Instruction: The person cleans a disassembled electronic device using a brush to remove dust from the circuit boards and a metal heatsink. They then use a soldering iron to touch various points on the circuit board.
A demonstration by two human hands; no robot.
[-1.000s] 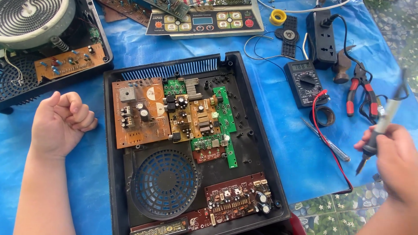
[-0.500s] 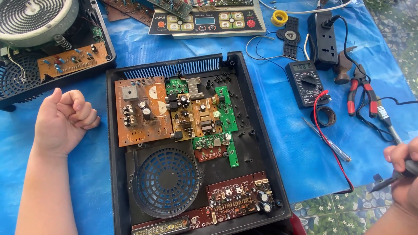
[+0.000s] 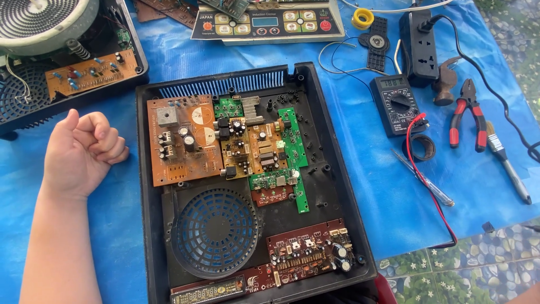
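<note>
Fist point(image 3: 84, 147) beside casing point(image 3: 147, 169) — right hand unseen

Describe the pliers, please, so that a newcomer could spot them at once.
Start at the black case mid-sheet and go right, past the multimeter. The pliers lie between a hammer and a brush; they alone have red-and-black handles.

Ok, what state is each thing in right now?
Left hand: closed in a fist, resting on the blue sheet, holding nothing.
Right hand: out of view.
Black plastic appliance case: lid off, circuit boards exposed.
Round fan grille: fitted in the case.
Black multimeter: lying flat, red lead attached.
Red-handled pliers: handles slightly apart, untouched.
Black power strip: one plug inserted.
</note>
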